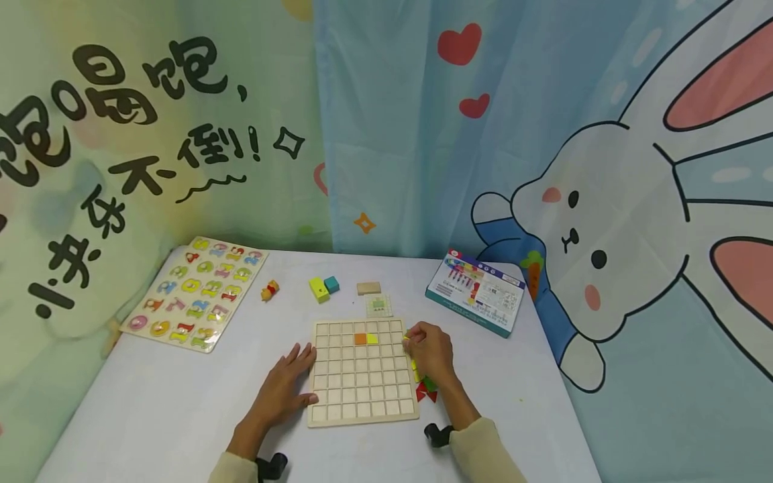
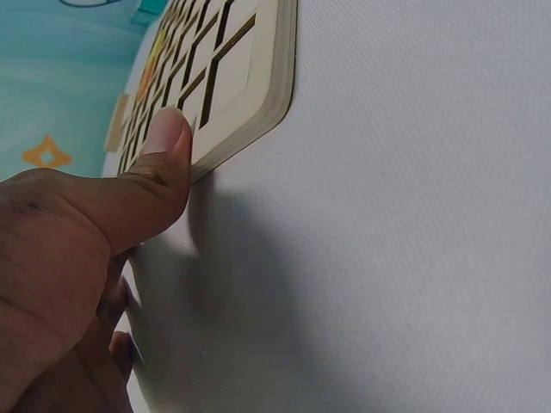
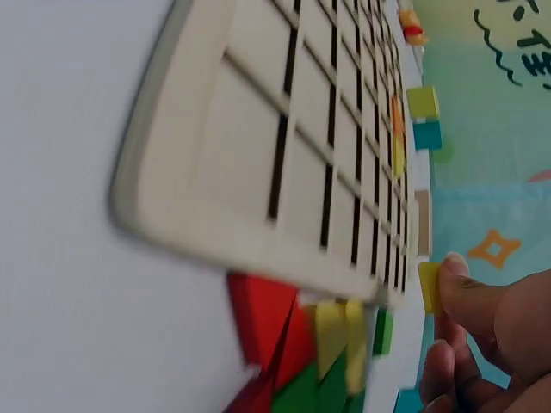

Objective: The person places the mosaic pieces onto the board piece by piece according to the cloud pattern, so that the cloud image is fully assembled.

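Observation:
A wooden grid board (image 1: 362,422) lies flat on the white table, with an orange tile (image 1: 360,339) and a yellow tile (image 1: 372,339) side by side in its upper rows. Along the board's left edge rests my left hand (image 1: 280,389), its thumb touching the rim in the left wrist view and its fingers extended. My right hand (image 1: 431,352), beside the board's upper right edge, pinches a small yellow piece (image 3: 430,287) between thumb and fingers. Loose red pieces (image 3: 263,314), green pieces (image 3: 297,391) and yellow pieces (image 3: 330,331) lie by the board's right side.
Behind the board are a small printed card (image 1: 379,306) and a flat wooden piece (image 1: 368,288). A yellow block (image 1: 319,290), a teal block (image 1: 331,284) and a small figure (image 1: 270,290) stand left of these. An animal puzzle board (image 1: 196,292) lies far left, a box (image 1: 476,292) back right.

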Action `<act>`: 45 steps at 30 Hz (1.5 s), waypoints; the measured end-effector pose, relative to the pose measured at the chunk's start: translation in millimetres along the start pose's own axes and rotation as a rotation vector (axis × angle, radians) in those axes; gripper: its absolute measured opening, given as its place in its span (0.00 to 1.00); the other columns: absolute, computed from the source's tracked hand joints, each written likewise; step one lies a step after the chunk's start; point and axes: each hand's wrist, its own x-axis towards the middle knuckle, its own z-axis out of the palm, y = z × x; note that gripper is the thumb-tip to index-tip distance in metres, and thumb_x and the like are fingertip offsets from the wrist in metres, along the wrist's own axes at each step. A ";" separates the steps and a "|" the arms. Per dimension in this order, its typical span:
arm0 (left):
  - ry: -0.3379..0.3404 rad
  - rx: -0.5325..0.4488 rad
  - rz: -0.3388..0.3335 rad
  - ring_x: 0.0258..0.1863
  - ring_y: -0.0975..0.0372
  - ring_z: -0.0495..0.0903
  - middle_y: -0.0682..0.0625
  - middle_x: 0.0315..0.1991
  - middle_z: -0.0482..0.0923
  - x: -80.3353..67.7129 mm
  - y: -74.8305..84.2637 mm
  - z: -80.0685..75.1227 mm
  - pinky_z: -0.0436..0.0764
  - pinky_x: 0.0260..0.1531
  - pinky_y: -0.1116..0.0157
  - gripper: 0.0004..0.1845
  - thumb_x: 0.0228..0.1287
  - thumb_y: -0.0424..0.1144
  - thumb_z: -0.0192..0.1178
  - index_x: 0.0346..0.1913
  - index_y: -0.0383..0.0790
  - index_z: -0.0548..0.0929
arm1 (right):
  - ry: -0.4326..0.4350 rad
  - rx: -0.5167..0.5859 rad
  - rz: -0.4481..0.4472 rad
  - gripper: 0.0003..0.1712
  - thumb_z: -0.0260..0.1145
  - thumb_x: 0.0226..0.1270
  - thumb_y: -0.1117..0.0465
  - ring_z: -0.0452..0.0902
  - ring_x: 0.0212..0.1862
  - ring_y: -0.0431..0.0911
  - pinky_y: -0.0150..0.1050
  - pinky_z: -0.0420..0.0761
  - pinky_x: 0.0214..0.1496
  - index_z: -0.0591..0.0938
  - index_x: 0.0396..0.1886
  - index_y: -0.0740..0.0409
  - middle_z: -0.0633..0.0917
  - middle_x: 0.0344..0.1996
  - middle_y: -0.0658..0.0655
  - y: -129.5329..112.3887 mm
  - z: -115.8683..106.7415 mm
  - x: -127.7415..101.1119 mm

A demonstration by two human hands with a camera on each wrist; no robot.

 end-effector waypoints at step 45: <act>-0.003 -0.001 -0.014 0.86 0.42 0.53 0.44 0.83 0.60 0.1 -3.0 2.0 0.56 0.82 0.37 0.53 0.53 0.43 0.82 0.81 0.38 0.66 | -0.201 -0.222 -0.071 0.15 0.84 0.57 0.64 0.75 0.46 0.47 0.49 0.81 0.58 0.92 0.44 0.51 0.86 0.42 0.53 24.4 -19.8 -4.6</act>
